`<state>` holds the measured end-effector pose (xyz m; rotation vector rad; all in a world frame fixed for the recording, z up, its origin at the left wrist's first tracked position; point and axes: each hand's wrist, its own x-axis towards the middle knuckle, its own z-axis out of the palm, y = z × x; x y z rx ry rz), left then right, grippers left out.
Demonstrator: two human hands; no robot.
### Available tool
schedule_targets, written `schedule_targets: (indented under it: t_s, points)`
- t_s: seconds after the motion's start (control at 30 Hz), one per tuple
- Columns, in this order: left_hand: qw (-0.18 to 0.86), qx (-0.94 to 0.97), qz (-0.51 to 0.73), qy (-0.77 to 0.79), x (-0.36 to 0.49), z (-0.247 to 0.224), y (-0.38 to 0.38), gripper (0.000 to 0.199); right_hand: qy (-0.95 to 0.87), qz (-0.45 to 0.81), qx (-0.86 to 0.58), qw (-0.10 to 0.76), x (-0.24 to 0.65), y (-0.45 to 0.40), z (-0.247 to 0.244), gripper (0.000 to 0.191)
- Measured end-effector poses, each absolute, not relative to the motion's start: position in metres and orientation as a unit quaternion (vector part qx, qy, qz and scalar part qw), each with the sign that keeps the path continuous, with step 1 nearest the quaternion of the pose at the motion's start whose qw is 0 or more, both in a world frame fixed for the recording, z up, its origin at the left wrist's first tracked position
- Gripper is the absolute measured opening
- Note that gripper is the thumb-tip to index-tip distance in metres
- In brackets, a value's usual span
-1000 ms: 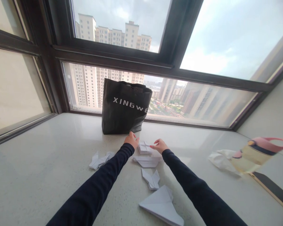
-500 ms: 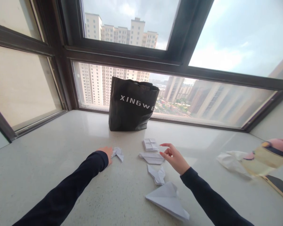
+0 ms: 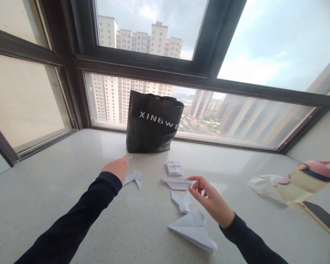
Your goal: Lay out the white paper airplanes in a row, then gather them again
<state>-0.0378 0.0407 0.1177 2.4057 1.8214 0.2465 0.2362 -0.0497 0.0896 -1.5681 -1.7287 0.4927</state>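
Note:
My left hand (image 3: 115, 169) is closed above and left of a small folded white paper (image 3: 135, 177); a tiny white tip shows past its fingers, too small to name. My right hand (image 3: 209, 196) pinches the right end of a flat, boat-like folded paper (image 3: 176, 183) between thumb and forefinger. Just behind that paper lies a square folded paper (image 3: 174, 168). In front of it are a smaller angular folded paper (image 3: 181, 202) and a large pointed one (image 3: 192, 229).
A black bag (image 3: 154, 126) stands at the back against the window. On the right are a crumpled white tissue (image 3: 266, 187), a pale yellow bottle with a pink lid (image 3: 305, 183) and a dark flat object with a light edge (image 3: 323, 220). All rest on the speckled white sill (image 3: 112, 234).
My left hand has moved back and left, uncovering more of the small folded paper. My right hand has come down to the end of the boat-like paper. The view has shifted slightly.

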Motion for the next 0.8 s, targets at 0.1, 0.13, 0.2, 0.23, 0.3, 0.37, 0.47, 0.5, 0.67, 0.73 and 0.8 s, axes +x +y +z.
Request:
schedule_targets:
  t_s: [0.1,0.13,0.2,0.23,0.3,0.37,0.47,0.5,0.67,0.73,0.8]
  points:
    - [0.100,0.831,0.135,0.530,-0.017,0.132,0.026,0.040,-0.666,0.219,-0.611,0.366,0.228,-0.058,0.090,0.030]
    - [0.141,0.845,0.160,0.490,-0.006,0.132,0.020,0.037,-0.662,0.233,-0.609,0.370,0.225,-0.059,0.089,0.033]
    - [0.317,0.829,0.235,0.398,0.016,0.124,0.010,0.029,-0.651,0.268,-0.600,0.380,0.221,-0.061,0.089,0.037]
    - [0.430,0.783,0.276,0.355,0.027,0.118,0.006,0.028,-0.646,0.293,-0.590,0.385,0.220,-0.060,0.088,0.037]
    - [0.589,0.677,0.324,0.299,0.045,0.103,-0.001,0.030,-0.631,0.355,-0.561,0.402,0.219,-0.058,0.088,0.036]
    - [0.663,0.596,0.354,0.282,0.059,0.089,-0.005,0.035,-0.599,0.416,-0.533,0.429,0.222,-0.055,0.089,0.034]
    - [0.692,0.532,0.381,0.305,0.073,0.075,-0.007,0.042,-0.540,0.463,-0.533,0.458,0.226,-0.052,0.090,0.034]
    - [0.690,0.525,0.387,0.315,0.077,0.072,-0.008,0.042,-0.526,0.470,-0.540,0.459,0.227,-0.051,0.090,0.034]
    - [0.559,0.668,0.345,0.349,0.083,0.059,-0.005,0.036,-0.513,0.457,-0.569,0.453,0.242,-0.045,0.081,0.035]
    - [0.507,0.715,0.322,0.357,0.082,0.051,-0.003,0.044,-0.531,0.426,-0.581,0.446,0.254,-0.040,0.075,0.037]
    - [0.467,0.747,0.302,0.365,0.079,0.042,0.000,0.051,-0.555,0.397,-0.598,0.419,0.265,-0.036,0.067,0.039]
